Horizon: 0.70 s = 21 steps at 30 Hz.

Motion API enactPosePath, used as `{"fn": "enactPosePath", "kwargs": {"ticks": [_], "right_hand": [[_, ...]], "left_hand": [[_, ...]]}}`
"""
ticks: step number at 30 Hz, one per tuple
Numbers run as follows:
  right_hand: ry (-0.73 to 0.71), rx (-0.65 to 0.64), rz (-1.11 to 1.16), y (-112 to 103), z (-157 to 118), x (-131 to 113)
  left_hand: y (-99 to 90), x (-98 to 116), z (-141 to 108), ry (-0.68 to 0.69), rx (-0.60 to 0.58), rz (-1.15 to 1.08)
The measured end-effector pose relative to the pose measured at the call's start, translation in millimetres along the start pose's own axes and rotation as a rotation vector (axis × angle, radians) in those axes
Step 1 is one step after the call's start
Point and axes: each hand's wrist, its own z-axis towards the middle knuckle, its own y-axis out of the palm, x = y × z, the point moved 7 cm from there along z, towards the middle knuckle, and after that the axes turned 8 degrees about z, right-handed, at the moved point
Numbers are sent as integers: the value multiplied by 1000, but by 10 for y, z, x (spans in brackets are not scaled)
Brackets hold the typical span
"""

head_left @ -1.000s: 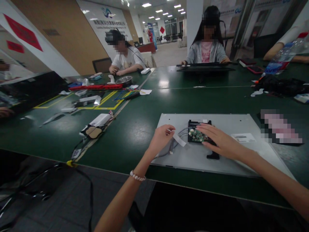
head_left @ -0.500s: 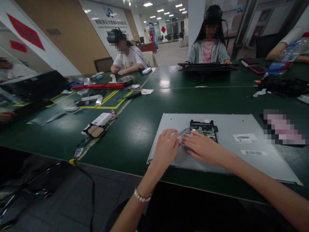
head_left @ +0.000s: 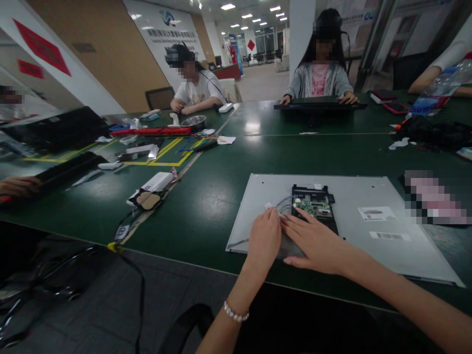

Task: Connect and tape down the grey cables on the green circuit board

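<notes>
A flat silver-grey display panel (head_left: 354,196) lies back side up on the table in front of me. A green circuit board (head_left: 313,208) in a black frame is mounted on it, with thin grey cables (head_left: 284,200) running out to its left. My left hand (head_left: 264,236) is closed, its fingertips pinching at the cable beside a small whitish piece (head_left: 269,206). What lies under its fingers is partly hidden. My right hand (head_left: 319,243) rests flat on the panel below the board, fingers stretched out, their tips close to my left fingertips.
To the left sits a taped power strip (head_left: 153,191) with a black cord over the table edge. A dark pixelated object (head_left: 435,199) lies right of the panel. Across the green table (head_left: 206,196), a person holds a black screen (head_left: 320,106). A bottle (head_left: 433,93) stands far right.
My left hand has come down towards me and closed more tightly. My right hand has slid nearer, its thumb spread, uncovering more of the board. Across the table, the black screen has tilted flatter.
</notes>
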Motion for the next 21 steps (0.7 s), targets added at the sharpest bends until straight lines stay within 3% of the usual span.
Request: {"fn": "enactPosePath", "kwargs": {"ticks": [5, 21], "right_hand": [[23, 13, -50, 46, -107, -130], [143, 21, 5, 57, -264, -245]], "left_hand": [[-30, -24, 24, -81, -49, -32], [-23, -96, 20, -177, -12, -56]]}}
